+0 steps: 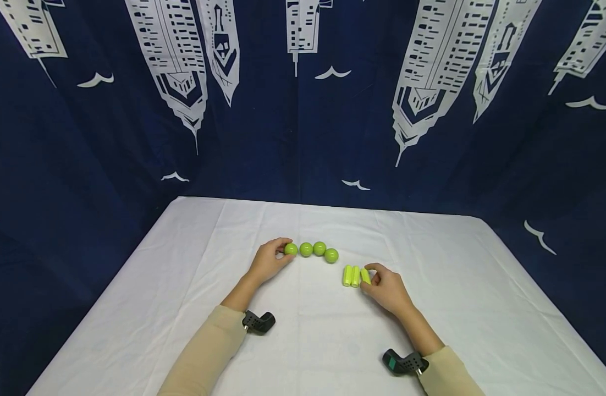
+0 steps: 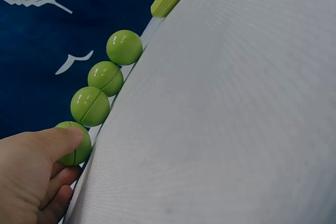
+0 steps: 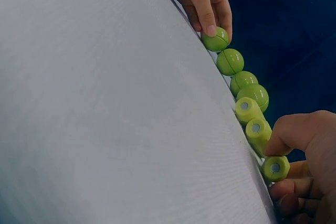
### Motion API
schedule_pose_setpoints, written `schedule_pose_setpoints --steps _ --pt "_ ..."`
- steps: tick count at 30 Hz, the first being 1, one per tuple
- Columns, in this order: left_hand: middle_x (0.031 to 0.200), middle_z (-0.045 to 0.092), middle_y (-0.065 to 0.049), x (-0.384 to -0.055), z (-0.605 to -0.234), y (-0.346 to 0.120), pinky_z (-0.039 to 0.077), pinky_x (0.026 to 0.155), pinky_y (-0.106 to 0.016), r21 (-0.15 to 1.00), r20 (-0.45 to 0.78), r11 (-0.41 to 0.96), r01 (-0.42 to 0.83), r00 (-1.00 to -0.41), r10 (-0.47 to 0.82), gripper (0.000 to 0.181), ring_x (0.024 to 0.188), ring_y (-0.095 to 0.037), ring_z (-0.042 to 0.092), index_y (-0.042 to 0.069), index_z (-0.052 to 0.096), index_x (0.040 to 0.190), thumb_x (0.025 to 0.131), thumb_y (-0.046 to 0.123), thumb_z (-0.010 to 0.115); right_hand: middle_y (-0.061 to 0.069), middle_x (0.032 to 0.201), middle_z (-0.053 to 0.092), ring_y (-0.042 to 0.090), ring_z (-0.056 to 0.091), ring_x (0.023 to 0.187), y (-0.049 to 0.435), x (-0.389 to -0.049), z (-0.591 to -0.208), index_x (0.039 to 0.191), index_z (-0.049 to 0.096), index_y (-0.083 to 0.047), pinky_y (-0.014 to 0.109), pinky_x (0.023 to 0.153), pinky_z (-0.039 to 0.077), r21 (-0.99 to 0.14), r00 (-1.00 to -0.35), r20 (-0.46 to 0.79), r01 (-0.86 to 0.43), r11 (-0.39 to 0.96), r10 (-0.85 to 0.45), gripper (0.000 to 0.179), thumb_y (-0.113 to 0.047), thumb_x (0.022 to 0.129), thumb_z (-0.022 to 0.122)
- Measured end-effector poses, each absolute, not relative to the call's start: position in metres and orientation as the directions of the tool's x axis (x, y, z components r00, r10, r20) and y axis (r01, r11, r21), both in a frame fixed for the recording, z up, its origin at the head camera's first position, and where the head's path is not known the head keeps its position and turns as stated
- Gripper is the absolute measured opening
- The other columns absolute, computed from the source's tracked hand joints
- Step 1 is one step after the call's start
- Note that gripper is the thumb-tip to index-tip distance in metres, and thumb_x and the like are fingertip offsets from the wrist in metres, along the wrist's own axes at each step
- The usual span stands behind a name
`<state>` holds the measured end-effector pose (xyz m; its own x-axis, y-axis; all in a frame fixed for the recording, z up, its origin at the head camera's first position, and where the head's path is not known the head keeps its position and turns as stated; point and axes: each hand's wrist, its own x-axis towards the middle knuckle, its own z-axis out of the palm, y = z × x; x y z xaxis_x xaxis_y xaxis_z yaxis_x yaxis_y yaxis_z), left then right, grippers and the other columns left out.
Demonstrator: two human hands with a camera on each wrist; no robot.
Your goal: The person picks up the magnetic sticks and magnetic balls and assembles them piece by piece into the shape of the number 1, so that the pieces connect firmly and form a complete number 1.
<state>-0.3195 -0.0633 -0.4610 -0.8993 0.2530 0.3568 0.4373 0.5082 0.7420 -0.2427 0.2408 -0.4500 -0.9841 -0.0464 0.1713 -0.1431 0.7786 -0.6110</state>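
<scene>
My left hand (image 1: 270, 259) pinches the leftmost of several glossy green balls (image 1: 306, 249), which stand in a slightly bent row on the white table. A thin seam runs around the held ball (image 2: 76, 148) in the left wrist view. Nearer to me and to the right lie 3 short yellow-green rods (image 1: 347, 275). In the right wrist view, grey discs show on the rods' ends (image 3: 255, 128). Thumb and fingers of my right hand (image 1: 389, 289) grip the rightmost rod (image 3: 275, 168), slightly apart from the other two, which lie side by side.
A white cloth covers the table (image 1: 303, 341). Behind it hangs a dark blue curtain (image 1: 298, 137) with white building and bird prints. Black camera mounts (image 1: 259, 323) sit on both wrists.
</scene>
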Motion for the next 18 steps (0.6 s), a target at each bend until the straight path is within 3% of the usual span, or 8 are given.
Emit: schedule_pose_setpoints --steps 18 --pt "0.1 0.069 -0.011 -0.3196 -0.4587 -0.0625 0.055 0.08 -0.034 0.788 0.328 0.473 0.394 -0.919 0.219 0.035 0.087 -0.02 0.064 -0.002 0.066 0.117 0.085 0.01 0.075 0.001 0.065 0.049 0.014 0.042 0.055 0.2402 -0.2418 -0.4486 0.119 0.061 0.005 0.024 0.048 0.035 -0.651 -0.975 0.222 -0.161 0.742 -0.017 0.041 -0.008 0.081 0.067"
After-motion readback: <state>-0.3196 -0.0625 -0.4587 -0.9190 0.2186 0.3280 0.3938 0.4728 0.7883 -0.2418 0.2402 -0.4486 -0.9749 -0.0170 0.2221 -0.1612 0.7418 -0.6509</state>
